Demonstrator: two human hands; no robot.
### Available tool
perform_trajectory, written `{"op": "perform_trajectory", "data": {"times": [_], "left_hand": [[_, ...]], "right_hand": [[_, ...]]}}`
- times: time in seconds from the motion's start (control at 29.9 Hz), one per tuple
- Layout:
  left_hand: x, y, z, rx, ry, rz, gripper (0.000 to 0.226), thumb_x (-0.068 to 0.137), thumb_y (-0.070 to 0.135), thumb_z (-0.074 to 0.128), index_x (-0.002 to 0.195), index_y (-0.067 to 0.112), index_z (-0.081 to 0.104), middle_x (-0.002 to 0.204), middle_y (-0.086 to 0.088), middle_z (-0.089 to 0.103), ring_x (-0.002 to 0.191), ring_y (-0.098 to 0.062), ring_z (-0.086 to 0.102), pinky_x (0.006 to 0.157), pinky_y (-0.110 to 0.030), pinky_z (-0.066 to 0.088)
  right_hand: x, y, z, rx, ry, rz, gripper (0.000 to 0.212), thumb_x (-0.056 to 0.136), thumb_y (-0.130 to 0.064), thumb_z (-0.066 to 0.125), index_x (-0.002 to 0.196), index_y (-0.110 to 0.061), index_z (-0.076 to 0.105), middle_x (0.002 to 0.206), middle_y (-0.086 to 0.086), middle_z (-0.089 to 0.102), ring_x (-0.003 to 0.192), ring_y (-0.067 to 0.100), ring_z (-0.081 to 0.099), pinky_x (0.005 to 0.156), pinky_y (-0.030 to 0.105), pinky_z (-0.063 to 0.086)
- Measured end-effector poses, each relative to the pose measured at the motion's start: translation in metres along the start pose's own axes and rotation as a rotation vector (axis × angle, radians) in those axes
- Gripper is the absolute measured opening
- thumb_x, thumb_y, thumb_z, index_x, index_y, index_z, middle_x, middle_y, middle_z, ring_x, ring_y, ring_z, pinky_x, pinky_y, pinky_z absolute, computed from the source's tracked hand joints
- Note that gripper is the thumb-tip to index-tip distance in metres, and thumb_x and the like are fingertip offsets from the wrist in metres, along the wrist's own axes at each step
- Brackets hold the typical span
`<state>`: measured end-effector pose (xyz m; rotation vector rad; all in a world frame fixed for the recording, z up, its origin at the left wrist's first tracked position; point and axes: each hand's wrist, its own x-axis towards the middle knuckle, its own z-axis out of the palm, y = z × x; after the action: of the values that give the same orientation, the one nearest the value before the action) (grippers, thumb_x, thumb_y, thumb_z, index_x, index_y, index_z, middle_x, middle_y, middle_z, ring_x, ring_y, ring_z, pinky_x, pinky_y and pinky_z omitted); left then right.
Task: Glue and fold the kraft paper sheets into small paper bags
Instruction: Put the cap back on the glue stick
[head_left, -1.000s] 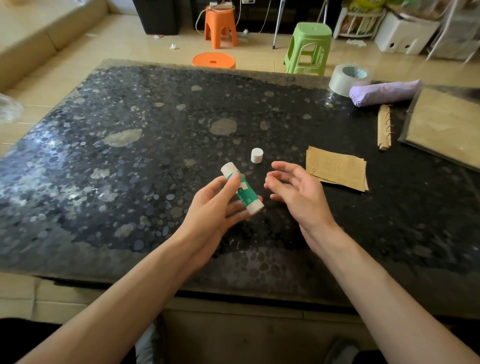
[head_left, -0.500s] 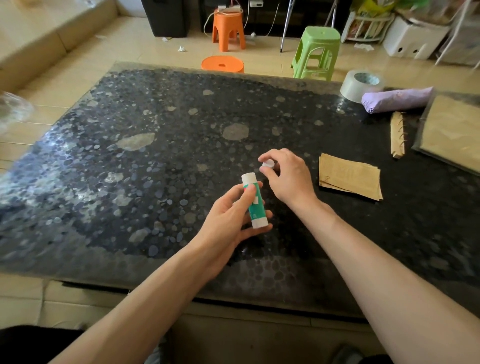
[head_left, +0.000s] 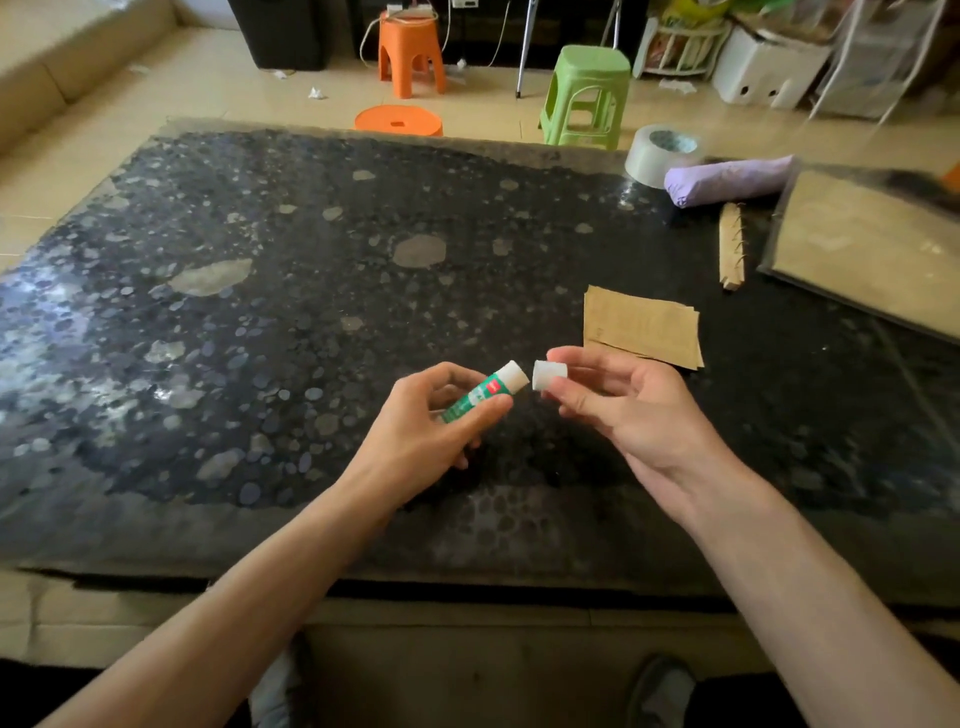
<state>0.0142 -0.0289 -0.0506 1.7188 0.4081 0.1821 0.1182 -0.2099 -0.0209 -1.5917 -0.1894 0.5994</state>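
left hand (head_left: 421, 421) grips glue stick (head_left: 480, 397) | right hand (head_left: 623, 410) pinches cap (head_left: 549, 375) | label unreadable

Table (head_left: 311, 312) left half open; kraft sheets (head_left: 641, 325) right.

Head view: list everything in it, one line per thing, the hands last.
black pebble-patterned table: one, black-grey, fills the middle
green-and-white glue stick: one, uncapped, held over the table's near middle
white plastic cap: one, white, held just right of the stick's tip
flat kraft paper pieces: small stack, brown, on the table right of middle
kraft sheets in clear wrap: one pack, brown, table's far right
narrow kraft strip: one, brown, left of the pack
lilac rolled bundle: one, lilac, table's far right
tape roll: one, pale, beside the bundle
green plastic stool: one, green, floor beyond the table
orange plastic stools: two, orange, floor beyond the table
left hand: grips the glue stick
right hand: pinches the cap
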Motion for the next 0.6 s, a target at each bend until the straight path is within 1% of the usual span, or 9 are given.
{"op": "perform_trajectory", "data": {"times": [0.07,0.17,0.23,0.33,0.4,0.5,0.6], "left_hand": [[-0.001,0.0,-0.001,0.069,-0.017,0.032,0.018,0.087,0.034,0.078,0.102,0.026,0.073,0.08,-0.005,0.073,0.06,-0.007,0.059,0.054,-0.023,0.051],[-0.003,0.0,-0.003,0.151,-0.041,0.08,0.018,0.085,0.038,0.079,0.102,0.031,0.074,0.08,-0.003,0.075,0.059,-0.002,0.057,0.055,-0.018,0.044],[-0.003,-0.001,-0.006,0.194,-0.052,0.102,0.02,0.084,0.04,0.079,0.101,0.034,0.074,0.079,0.0,0.074,0.058,-0.003,0.056,0.056,-0.02,0.043],[0.0,-0.002,-0.01,0.252,-0.067,0.136,0.022,0.082,0.045,0.079,0.102,0.039,0.072,0.08,0.004,0.073,0.059,-0.009,0.057,0.056,-0.026,0.047],[0.001,-0.002,-0.012,0.272,-0.075,0.164,0.02,0.083,0.043,0.08,0.102,0.039,0.072,0.082,0.005,0.073,0.061,-0.01,0.06,0.058,-0.026,0.048],[0.002,0.0,-0.015,0.301,-0.093,0.205,0.019,0.085,0.039,0.08,0.101,0.037,0.072,0.083,0.008,0.073,0.065,-0.007,0.062,0.061,-0.022,0.048],[0.0,0.002,-0.017,0.367,-0.109,0.24,0.021,0.084,0.039,0.08,0.102,0.034,0.072,0.086,0.013,0.073,0.068,-0.003,0.062,0.061,-0.016,0.044]], "right_hand": [[-0.006,0.002,-0.003,-0.057,0.007,-0.049,0.028,0.086,-0.008,0.082,0.109,-0.024,0.08,0.105,-0.008,0.079,0.101,0.008,0.074,0.089,0.03,0.06],[-0.009,0.004,-0.007,-0.127,-0.052,-0.106,0.031,0.086,-0.003,0.08,0.11,-0.024,0.079,0.106,-0.008,0.079,0.102,0.007,0.074,0.088,0.028,0.061],[-0.009,0.006,-0.007,-0.179,-0.082,-0.14,0.034,0.086,-0.001,0.08,0.111,-0.025,0.078,0.108,-0.008,0.079,0.103,0.007,0.074,0.089,0.026,0.06],[-0.009,0.011,-0.005,-0.211,-0.078,-0.176,0.035,0.085,-0.001,0.081,0.112,-0.024,0.078,0.108,-0.008,0.079,0.102,0.007,0.075,0.089,0.025,0.06],[-0.008,0.011,-0.005,-0.238,-0.082,-0.197,0.034,0.085,-0.002,0.081,0.111,-0.024,0.078,0.106,-0.009,0.079,0.1,0.007,0.075,0.088,0.022,0.059],[-0.008,0.008,-0.007,-0.282,-0.106,-0.241,0.033,0.085,-0.002,0.081,0.112,-0.021,0.078,0.103,-0.01,0.08,0.096,0.004,0.076,0.083,0.014,0.057],[-0.009,0.007,-0.006,-0.342,-0.153,-0.277,0.032,0.083,-0.004,0.083,0.111,-0.019,0.08,0.101,-0.01,0.08,0.095,0.003,0.076,0.083,0.014,0.057]]}}
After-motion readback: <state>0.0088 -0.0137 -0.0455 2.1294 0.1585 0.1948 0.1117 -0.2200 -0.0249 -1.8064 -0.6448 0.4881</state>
